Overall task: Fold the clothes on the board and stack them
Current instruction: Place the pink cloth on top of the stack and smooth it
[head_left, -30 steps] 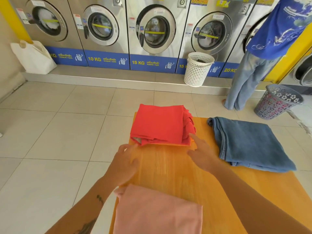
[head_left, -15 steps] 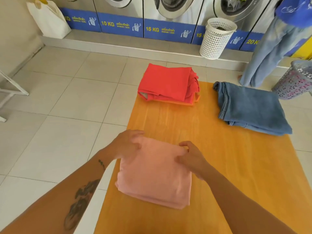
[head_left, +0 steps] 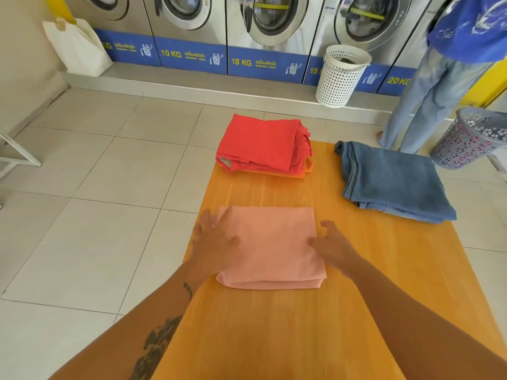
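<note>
A folded pink cloth [head_left: 271, 245] lies flat on the orange wooden board [head_left: 301, 325]. My left hand [head_left: 214, 239] rests on its left edge with fingers spread. My right hand [head_left: 333, 249] touches its right edge, fingers apart, thumb on the fabric. At the board's far left corner sits a folded red garment [head_left: 260, 144] on top of an orange one [head_left: 307, 171]. Folded blue jeans [head_left: 392, 179] lie at the far right of the board.
A row of washing machines [head_left: 269, 20] lines the back wall. A white basket [head_left: 341, 75] stands on the step, a grey basket [head_left: 472, 138] on the floor at right. A person in blue [head_left: 439, 78] stands there. A white bag [head_left: 79, 48] leans at back left.
My hands left the red stack and came back to the pink cloth, now set at its left and right edges. The view has tilted down and back up a little.
</note>
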Motion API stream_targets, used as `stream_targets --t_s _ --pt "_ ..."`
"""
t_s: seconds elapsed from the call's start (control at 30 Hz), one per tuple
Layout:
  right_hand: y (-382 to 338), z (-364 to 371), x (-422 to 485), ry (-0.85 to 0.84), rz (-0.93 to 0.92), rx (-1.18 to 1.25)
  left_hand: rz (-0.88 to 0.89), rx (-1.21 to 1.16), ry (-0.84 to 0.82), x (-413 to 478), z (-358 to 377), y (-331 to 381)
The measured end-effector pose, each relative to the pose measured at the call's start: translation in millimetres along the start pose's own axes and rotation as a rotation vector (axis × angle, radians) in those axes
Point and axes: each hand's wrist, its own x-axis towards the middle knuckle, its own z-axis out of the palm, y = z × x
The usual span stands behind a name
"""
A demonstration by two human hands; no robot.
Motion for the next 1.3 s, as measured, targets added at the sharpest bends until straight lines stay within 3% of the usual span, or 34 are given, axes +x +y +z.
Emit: stream_targets --t_s 0.13,0.33,0.47,0.7,0.97,1.17,1.3 --pt "5 26 -14 -0.027 -0.012 0.187 0.009 -0.021 -0.044 -13 15 5" --pt "-1 39 -21 -0.116 0.060 0.495 0.059 -0.367 -0.029 -8 15 6" --pt "-7 37 -26 -0.100 -0.037 0.438 0.057 -0.512 -0.043 -2 9 1" --pt "-24 37 -29 0.040 -0.271 0.107 0.057 -0.647 0.064 10 13 -10" --pt "-92 0 -25 0.073 -0.496 0.164 0.179 -0.850 0.281 31 -41 24" --pt "-169 -33 32 0.174 -0.614 0.133 0.342 -0.726 0.449 105 -110 74" --pt "-208 -44 101 0.243 -0.528 0.205 0.429 -0.483 0.493 178 -134 106"
